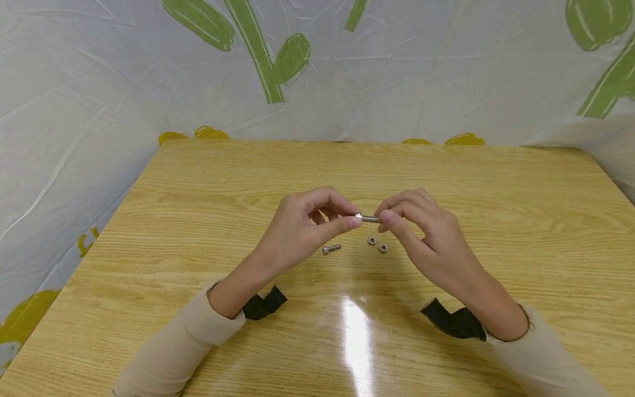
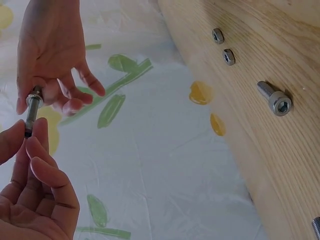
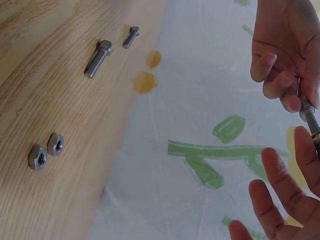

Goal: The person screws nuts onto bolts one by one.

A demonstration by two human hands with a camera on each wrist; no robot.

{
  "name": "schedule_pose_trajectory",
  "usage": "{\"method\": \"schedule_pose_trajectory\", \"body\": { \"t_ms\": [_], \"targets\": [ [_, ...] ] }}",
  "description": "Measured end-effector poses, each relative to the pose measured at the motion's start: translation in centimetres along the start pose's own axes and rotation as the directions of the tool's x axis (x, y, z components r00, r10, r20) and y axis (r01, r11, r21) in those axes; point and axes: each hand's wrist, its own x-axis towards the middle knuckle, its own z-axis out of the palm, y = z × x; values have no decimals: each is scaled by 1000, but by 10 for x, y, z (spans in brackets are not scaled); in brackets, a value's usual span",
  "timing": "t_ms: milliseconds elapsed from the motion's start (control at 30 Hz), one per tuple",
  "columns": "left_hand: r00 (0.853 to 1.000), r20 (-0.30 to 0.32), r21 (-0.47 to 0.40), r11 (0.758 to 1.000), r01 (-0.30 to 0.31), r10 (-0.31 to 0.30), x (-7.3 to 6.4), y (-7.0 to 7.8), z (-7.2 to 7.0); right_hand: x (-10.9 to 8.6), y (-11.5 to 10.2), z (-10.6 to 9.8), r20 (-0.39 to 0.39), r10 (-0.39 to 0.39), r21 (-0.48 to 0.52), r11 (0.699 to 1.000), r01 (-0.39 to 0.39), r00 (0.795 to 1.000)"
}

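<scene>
Both hands pinch a silver bolt [image 1: 371, 219] held level above the table. My left hand [image 1: 310, 226] has its thumb and forefinger on the wider end, and my right hand [image 1: 436, 237] pinches the opposite end. In the left wrist view, a ring like a nut [image 2: 35, 93] shows on the bolt by the right fingers. Below lie a socket-head bolt [image 1: 331, 249] and two hex nuts, one [image 1: 372, 241] a little behind the other [image 1: 383, 248]. The right wrist view also shows a second, smaller-looking loose bolt [image 3: 131, 37].
Under the hands is a wood-grain table [image 1: 248, 171], with a bright reflection near its front. A pale sheet [image 1: 377, 88] printed with green leaves and yellow shapes hangs behind and to the left. Black straps [image 1: 265, 304] show at both sleeve cuffs.
</scene>
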Motion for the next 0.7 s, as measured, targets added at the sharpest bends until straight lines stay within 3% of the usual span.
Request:
{"method": "schedule_pose_trajectory", "body": {
  "t_ms": [300, 533, 700],
  "targets": [
    [1000, -6, 27, 1000, -2, 2, 0, -2, 0, 0, -1, -4, 35, 68, -64, 996, -66, 997],
    [1000, -13, 23, 1000, -3, 4, 0, -2, 0, 3, 1, -5, 4, -69, -19, 997, 69, 998],
    [1000, -13, 21, 1000, 2, -2, 1, -2, 0, 2, 2, -5, -4, -84, -3, 996, 84, 996]
  ]
}}
